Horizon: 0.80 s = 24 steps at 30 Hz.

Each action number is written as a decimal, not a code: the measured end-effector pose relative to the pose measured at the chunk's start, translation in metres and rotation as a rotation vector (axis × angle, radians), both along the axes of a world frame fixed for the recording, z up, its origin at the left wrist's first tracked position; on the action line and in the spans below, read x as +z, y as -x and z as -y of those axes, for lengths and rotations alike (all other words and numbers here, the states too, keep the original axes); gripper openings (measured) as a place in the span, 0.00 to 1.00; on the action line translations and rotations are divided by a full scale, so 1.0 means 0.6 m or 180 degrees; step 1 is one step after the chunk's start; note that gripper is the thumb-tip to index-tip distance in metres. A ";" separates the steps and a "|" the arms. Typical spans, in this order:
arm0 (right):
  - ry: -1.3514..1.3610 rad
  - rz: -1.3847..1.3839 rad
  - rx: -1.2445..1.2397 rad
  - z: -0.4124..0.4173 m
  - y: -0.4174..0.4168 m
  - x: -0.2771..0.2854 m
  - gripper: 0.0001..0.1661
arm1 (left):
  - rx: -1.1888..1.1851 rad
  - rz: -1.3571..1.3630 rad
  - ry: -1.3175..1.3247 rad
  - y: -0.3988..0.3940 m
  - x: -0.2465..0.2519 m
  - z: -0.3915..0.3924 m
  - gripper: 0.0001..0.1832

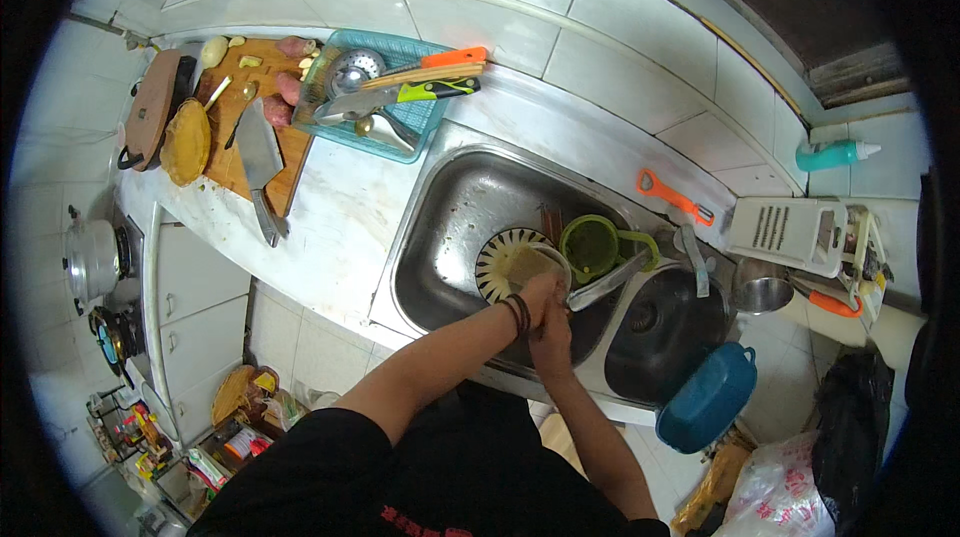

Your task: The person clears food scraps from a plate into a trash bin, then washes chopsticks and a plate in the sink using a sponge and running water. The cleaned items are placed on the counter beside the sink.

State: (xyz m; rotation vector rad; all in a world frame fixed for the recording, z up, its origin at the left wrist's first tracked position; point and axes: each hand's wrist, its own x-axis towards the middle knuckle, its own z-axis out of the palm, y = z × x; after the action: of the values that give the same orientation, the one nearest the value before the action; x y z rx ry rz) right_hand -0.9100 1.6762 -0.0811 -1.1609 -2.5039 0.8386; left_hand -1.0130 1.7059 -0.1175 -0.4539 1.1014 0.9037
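Observation:
My left hand, with dark bands on its wrist, grips the near rim of a small round bowl over the large sink basin. Cloudy, pale contents show inside the bowl. My right hand is pressed close against the left, below the faucet spout. Its fingers are partly hidden, so its hold cannot be made out. Beneath the bowl, a plate with a black-striped rim lies in the basin. A green strainer-like vessel with a handle sits just right of the bowl.
Left on the counter, a cleaver lies across a wooden cutting board with several tubers. A teal basket holds knives and ladles. An orange peeler lies behind the sink. A blue basin overlaps the small sink's edge.

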 end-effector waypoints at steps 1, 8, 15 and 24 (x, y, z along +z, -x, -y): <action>-0.0045 0.0380 0.0477 -0.016 -0.014 -0.009 0.22 | 0.0039 -0.0058 0.0138 -0.003 -0.005 0.005 0.17; 0.2878 -0.2386 -0.2042 -0.040 0.010 -0.031 0.21 | 0.0465 0.0683 -0.0840 0.017 0.109 -0.007 0.13; 0.2560 -0.1685 -0.2185 -0.027 0.055 0.041 0.22 | 0.0530 0.0604 -0.0536 0.019 -0.009 -0.004 0.17; -0.0106 0.0325 0.0432 -0.054 -0.003 -0.031 0.36 | -0.0967 -0.6327 -0.1131 0.059 0.049 0.064 0.19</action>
State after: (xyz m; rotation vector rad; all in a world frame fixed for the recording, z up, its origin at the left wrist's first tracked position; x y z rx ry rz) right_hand -0.9085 1.7086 -0.0998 -1.0583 -2.6946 0.7855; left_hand -1.0481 1.6673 -0.0880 1.2348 2.5441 1.1184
